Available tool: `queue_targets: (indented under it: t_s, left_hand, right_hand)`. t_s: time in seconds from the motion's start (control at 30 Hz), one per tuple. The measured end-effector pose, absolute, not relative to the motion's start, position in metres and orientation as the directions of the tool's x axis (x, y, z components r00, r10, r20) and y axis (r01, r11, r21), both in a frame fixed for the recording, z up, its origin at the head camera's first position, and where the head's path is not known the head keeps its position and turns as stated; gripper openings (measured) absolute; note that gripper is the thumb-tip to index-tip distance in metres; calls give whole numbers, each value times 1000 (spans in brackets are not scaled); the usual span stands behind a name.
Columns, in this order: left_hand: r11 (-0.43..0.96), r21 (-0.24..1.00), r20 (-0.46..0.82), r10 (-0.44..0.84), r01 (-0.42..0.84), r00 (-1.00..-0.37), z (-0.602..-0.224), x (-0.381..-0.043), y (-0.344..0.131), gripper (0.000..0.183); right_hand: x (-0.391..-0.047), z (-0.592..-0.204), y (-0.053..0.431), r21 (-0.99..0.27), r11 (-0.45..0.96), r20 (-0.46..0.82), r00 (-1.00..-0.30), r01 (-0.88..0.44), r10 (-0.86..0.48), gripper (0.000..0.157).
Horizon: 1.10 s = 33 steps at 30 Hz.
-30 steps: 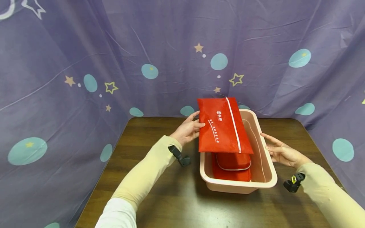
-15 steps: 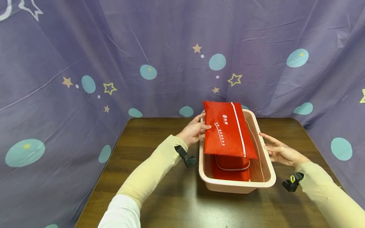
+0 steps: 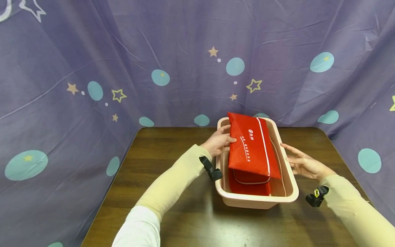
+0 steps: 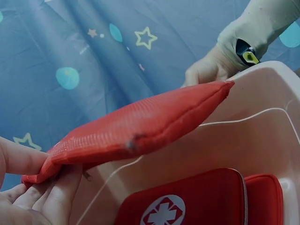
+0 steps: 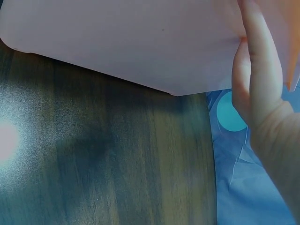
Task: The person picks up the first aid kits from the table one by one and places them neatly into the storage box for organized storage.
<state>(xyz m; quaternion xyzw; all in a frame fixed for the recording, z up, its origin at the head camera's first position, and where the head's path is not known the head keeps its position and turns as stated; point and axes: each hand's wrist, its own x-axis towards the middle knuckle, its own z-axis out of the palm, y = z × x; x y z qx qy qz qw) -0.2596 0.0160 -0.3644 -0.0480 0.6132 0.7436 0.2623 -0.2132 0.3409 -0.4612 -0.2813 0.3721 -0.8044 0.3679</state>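
Observation:
My left hand (image 3: 218,141) pinches the left edge of a flat red zippered pouch (image 3: 251,147), thumb on top and fingers underneath. White printing and a white zipper strip mark its upper face. The pouch is held tilted over a pale pink plastic bin (image 3: 257,198). Inside the bin lies a red case (image 4: 187,199) with a white cross emblem and a zipper, against another red item (image 4: 265,199). My right hand (image 3: 305,165) rests against the bin's right side, its fingers extended along the outer wall near the rim.
The bin stands on a dark wooden table (image 3: 179,219), right of its middle. A purple curtain (image 3: 191,68) with stars and teal spots hangs behind the table and along its sides. Both wrists wear black camera straps.
My left hand has carried the red pouch right and a little toward me, further over the bin. The right hand stays at the bin's side.

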Motion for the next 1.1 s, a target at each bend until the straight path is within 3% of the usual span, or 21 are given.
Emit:
queue_targets:
  t_s: [0.47,0.8,1.1]
  left_hand:
    - [-79,887,-418,284,-456,-863,-380,-256,28,73]
    - [25,901,-426,235,-433,-874,-387,-255,34,76]
    - [100,874,-484,253,-475,-838,-393,-256,37,86]
  right_hand:
    - [-214,-460,339,-800,-456,192,-555,389,-810,60]
    - [-215,-459,342,-800,-459,192,-561,385,-805,61]
    - [-214,-463,342,-794,-463,200,-550,393,-811,61]
